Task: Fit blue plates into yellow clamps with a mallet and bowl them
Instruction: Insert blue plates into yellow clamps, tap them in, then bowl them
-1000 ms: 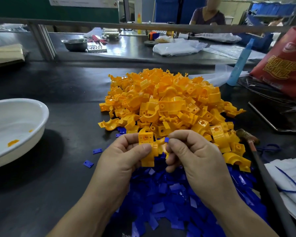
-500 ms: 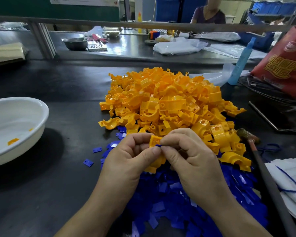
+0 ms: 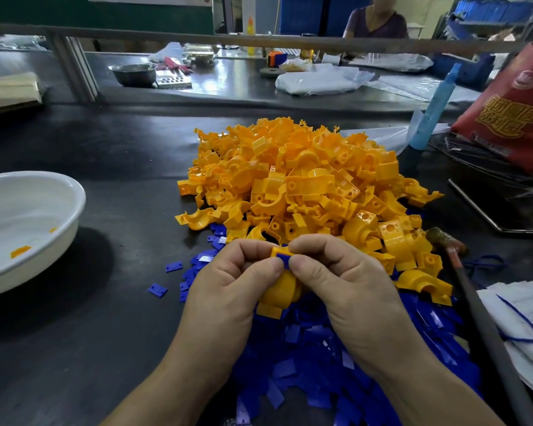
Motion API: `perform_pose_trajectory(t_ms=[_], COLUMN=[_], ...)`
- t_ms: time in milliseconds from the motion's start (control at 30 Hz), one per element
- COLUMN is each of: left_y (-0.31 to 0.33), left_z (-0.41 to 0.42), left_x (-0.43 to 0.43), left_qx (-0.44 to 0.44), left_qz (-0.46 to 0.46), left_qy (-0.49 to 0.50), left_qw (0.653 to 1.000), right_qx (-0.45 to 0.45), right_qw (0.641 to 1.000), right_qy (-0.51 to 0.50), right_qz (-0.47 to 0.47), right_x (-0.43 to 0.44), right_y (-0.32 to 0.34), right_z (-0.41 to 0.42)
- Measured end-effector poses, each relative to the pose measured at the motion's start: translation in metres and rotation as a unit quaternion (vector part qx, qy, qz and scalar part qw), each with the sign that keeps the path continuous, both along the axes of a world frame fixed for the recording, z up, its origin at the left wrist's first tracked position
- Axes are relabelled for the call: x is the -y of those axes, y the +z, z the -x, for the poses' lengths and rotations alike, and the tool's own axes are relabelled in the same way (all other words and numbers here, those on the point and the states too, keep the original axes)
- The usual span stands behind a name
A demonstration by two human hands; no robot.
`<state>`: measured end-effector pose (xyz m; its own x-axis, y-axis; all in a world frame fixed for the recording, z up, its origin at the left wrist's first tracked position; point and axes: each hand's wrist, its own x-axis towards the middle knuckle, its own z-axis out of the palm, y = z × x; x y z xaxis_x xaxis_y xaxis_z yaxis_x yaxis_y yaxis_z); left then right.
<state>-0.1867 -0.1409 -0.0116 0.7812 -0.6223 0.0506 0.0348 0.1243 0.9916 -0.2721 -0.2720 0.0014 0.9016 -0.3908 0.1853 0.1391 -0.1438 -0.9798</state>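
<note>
left hand (image 3: 228,290) grips the clamp (image 3: 282,287) at the pile's (image 3: 305,179) 6 o'clock edge; right hand (image 3: 345,287) pinches the plate (image 3: 283,259) onto its top end. seat the plate square in its slot before tapping (a tilted one likely jams). mallet (image 3: 486,333) lies at 3 o'clock, bowl (image 3: 77,198) at 9.

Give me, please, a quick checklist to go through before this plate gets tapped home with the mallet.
1. Clamp held firmly: left hand grips it. Ok.
2. Plate on the clamp's top end: right hand pinches it there. Ok.
3. Plate fully seated: thumbs hide its edges. Cannot tell.
4. Mallet near: lies to the right, untouched. Ok.
5. Hand free for mallet: both busy. Not ok.
6. Bowl has room: nearly empty, at left. Ok.
</note>
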Motion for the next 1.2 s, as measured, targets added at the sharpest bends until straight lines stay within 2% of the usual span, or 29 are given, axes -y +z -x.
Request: perform_pose_trajectory(t_ms=[433, 633, 733, 800, 867, 933, 1000, 1100, 1167, 1200], left_y=[-0.005, -0.004, 0.006, 0.013, 0.013, 0.006, -0.004, -0.012, -0.015, -0.016], left_z=[0.003, -0.004, -0.022, -0.037, -0.048, -0.052, -0.052, -0.049, -0.047, -0.044], left_x=[-0.001, -0.004, -0.023, -0.044, -0.066, -0.087, -0.104, -0.115, -0.117, -0.118], left_qx=[-0.026, -0.031, -0.023, 0.009, 0.081, 0.127, 0.135, 0.170, 0.236, 0.266], left_qz=[0.008, -0.002, -0.054, -0.111, -0.214, -0.294, -0.323, -0.372, -0.426, -0.448], left_qy=[-0.006, 0.025, 0.070, 0.079, 0.086, 0.111, 0.132, 0.138, 0.143, 0.146], left_qw=[1.000, 0.999, 0.996, 0.991, 0.970, 0.941, 0.927, 0.902, 0.862, 0.841], right_qx=[0.035, -0.034, -0.034, -0.057, -0.157, -0.276, -0.359, -0.403, -0.435, -0.445], right_qw=[0.991, 0.974, 0.935, 0.873, 0.804, 0.762, 0.737, 0.718, 0.696, 0.696], right_qy=[-0.050, -0.065, -0.152, -0.221, -0.271, -0.282, -0.288, -0.284, -0.265, -0.257], right_qz=[0.116, 0.214, 0.319, 0.431, 0.505, 0.513, 0.495, 0.490, 0.507, 0.501], right_x=[-0.009, -0.004, 0.017, 0.038, 0.059, 0.077, 0.084, 0.080, 0.078, 0.078], right_y=[0.004, 0.011, 0.028, 0.032, 0.025, 0.004, -0.018, -0.032, -0.027, -0.023], right_z=[0.004, 0.008, 0.030, 0.057, 0.088, 0.120, 0.142, 0.150, 0.146, 0.145])
